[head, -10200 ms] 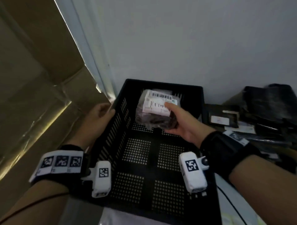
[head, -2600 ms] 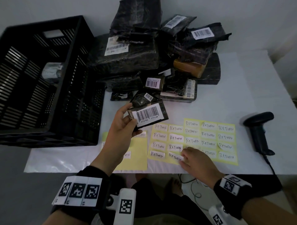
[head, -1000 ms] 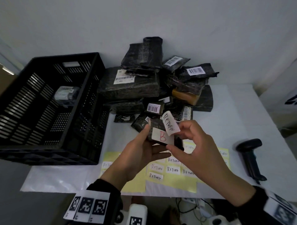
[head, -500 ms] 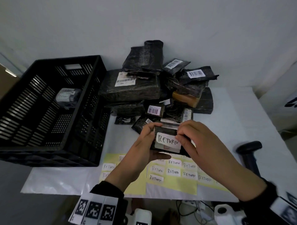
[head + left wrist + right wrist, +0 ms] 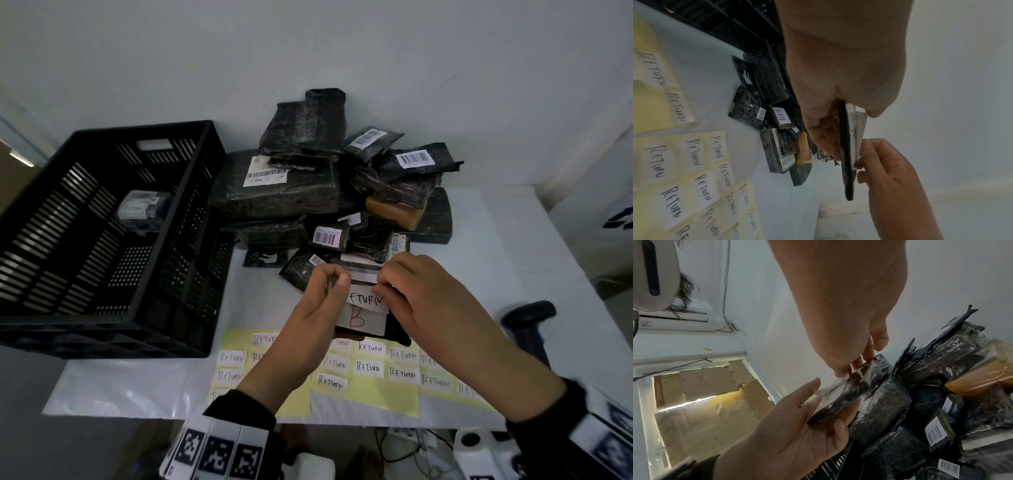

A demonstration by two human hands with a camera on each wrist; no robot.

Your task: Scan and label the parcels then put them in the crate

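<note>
The parcel (image 5: pixel 363 318) I hold is small, flat and wrapped in shiny black film. Its upper face carries a white label with a red letter B, and above that the white RETURN sticker (image 5: pixel 364 300), handwritten in black. I hold it in the air over the near edge of the table (image 5: pixel 513 260), just above the yellow sticker sheets (image 5: pixel 376 394) and in front of the pile of parcels (image 5: pixel 329 192).

My left hand (image 5: pixel 318 315) grips the parcel's left edge, thumb on top beside the sticker and fingers curled underneath; the left wrist view shows the parcel edge-on between them. My right hand (image 5: pixel 424 305) is on the right side, fingertips curled down onto the sticker's right end and the parcel's top edge, pinching there. In the right wrist view the sticker's left end looks slightly lifted off the film.

Half a second ago the sticker lay across the middle of the label and hid the B; now it sits higher and the B shows below it. My right hand has shifted toward the parcel's upper right corner.

The black crate (image 5: pixel 113 240) stands at the left with one labelled parcel (image 5: pixel 142 209) inside. The scanner (image 5: pixel 527 329) lies on the table at my right.
</note>
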